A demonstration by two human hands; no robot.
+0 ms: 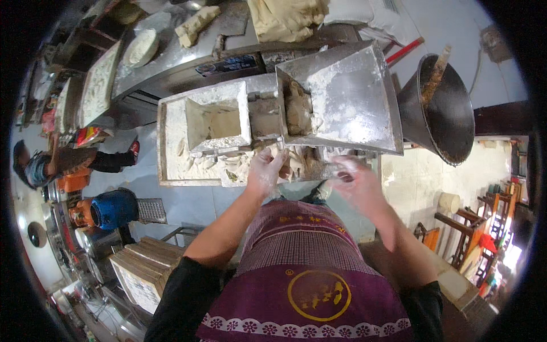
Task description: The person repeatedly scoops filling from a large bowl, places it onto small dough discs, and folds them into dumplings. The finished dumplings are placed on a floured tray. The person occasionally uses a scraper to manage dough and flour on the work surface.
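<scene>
In front of me stands a floury dough machine with a wide metal feed hopper (350,94). A lump of dough (298,109) sits in its throat. Left of that is a square, flour-coated box (218,147) with an opening. Under the box, a wooden-rimmed tray (173,149) bears flour and floury dough pieces (209,164). My left hand (266,169), dusted with flour, is at the machine's near side, thumb and fingers close together by pale dough strips. Motion blurs my right hand (357,179), its fingers curled below the hopper's near edge. Whether either hand holds something is unclear.
A steel counter (171,64) at the back carries a flour bowl (141,48), a dough roll (196,25) and a large dough mass (288,19). A dark metal funnel (453,111) stands right. Stacked wooden trays (143,265) and a blue barrel (113,208) are left, beyond them another person (51,164).
</scene>
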